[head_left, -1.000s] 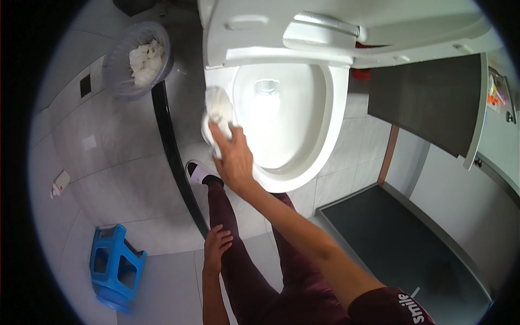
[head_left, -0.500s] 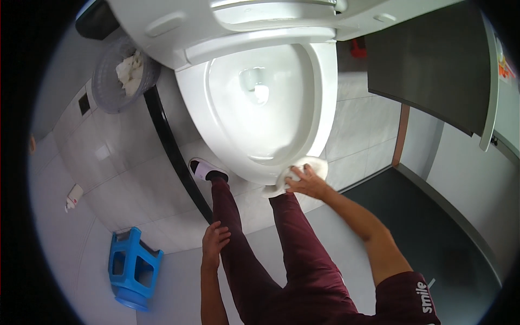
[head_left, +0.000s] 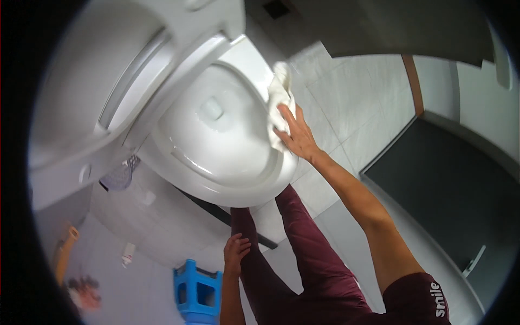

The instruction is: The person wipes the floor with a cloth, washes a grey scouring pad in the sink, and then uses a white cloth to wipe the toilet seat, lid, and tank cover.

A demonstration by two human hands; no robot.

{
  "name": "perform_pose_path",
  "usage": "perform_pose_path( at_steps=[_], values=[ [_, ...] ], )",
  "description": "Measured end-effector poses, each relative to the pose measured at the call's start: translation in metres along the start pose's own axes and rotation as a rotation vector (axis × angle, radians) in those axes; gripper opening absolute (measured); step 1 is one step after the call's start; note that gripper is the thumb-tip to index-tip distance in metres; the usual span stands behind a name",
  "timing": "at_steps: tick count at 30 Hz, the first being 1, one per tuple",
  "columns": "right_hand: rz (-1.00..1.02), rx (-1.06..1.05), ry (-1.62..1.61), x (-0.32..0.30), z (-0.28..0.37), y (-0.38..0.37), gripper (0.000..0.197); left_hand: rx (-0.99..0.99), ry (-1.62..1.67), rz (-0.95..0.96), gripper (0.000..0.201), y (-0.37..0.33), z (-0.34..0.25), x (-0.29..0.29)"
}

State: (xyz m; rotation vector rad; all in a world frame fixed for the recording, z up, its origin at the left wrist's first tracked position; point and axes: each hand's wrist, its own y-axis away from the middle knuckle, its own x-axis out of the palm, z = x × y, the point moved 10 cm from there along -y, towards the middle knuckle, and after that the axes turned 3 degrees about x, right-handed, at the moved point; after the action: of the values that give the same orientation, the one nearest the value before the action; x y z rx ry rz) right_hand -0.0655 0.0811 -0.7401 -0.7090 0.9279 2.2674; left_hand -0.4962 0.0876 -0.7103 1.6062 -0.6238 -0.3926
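Observation:
A white toilet [head_left: 233, 190] stands in front of me, its bowl uncovered and its lid and seat raised. My right hand [head_left: 298, 134] presses a crumpled white cloth [head_left: 280, 103] against the right side of the bowl's rim, fingers bent over the fabric. Part of the cloth reaches past the fingertips along the rim toward the back, and some hangs over the outer edge. Low down, my left hand [head_left: 236, 250] lies on my left leg in dark red trousers [head_left: 260, 281], fingers a little apart with nothing in them.
A blue plastic stool [head_left: 197, 290] stands at the lower left, near a small white bottle [head_left: 128, 253]. A clear waste basket [head_left: 118, 177] is partly hidden left of the toilet. A dark cabinet [head_left: 401, 27] overhangs the upper right; a dark door [head_left: 444, 200] is at right.
My right hand has carried the cloth from the rim's front up along its right side. The view has turned, so the toilet appears tilted. My left hand stays on the leg.

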Motion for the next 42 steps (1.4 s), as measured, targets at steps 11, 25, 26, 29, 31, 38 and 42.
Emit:
perform_pose_path(
  at_steps=[11,25,26,29,31,38,42],
  values=[
    [0.153,0.228,-0.978,0.007,-0.021,-0.094,0.072,-0.096,-0.229,0.011,0.034,-0.013,-0.018,0.026],
    [-0.33,0.941,-2.273,0.272,-0.023,0.198,0.062,-0.052,-0.282,-0.044,0.033,-0.003,-0.026,-0.035],
    [-0.304,1.034,-2.423,0.294,-0.001,0.196,0.06,-0.036,-0.26,-0.038,0.032,-0.001,-0.026,-0.037],
    [-0.473,1.064,-2.527,0.331,0.062,0.175,0.054,-0.003,-0.116,-0.041,0.037,0.002,-0.016,-0.061],
    [-0.445,1.03,-2.541,0.341,0.091,0.157,0.054,0.055,-0.077,-0.092,0.036,0.009,-0.017,-0.082],
    [-0.004,0.901,-2.627,0.353,0.172,0.131,0.056,0.101,0.035,-0.239,0.037,0.021,0.006,-0.164],
    [0.252,0.813,-2.647,0.337,0.211,0.116,0.058,0.098,0.077,-0.221,0.037,0.022,0.012,-0.16]
  ],
)
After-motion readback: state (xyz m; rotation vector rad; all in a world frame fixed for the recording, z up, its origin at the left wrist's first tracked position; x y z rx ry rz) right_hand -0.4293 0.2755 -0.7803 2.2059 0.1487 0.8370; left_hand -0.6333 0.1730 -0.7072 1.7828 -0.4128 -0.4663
